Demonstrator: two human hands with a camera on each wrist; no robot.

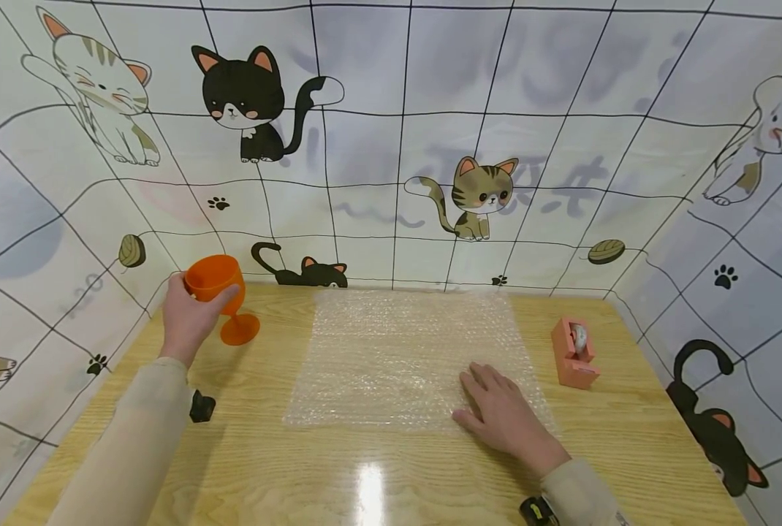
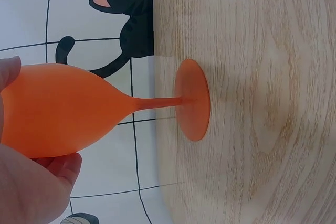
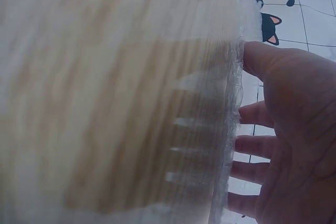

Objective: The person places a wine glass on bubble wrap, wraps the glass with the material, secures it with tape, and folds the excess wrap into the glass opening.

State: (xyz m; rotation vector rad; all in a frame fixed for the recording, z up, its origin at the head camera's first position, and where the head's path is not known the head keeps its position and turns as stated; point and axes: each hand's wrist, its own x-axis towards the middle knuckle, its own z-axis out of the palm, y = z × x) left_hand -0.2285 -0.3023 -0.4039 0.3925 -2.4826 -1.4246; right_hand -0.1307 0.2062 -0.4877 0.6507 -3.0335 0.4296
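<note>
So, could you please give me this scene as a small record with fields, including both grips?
Left grip: hand holding an orange goblet by its bowl
Right grip: hand with fingers touching bubble wrap
Bubble wrap: clear, spread flat
Tape dispenser: pink, right of the bubble wrap
Surface: wood-grain table
Backdrop: pale, gridded, with cartoon cats
Goblet base touching table: cannot tell

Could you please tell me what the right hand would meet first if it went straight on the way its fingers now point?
The right hand touches the clear flat bubble-wrap sheet; gliding over it, the hand would probably first meet the white cat-printed backdrop beyond, though depth is unclear.
</note>
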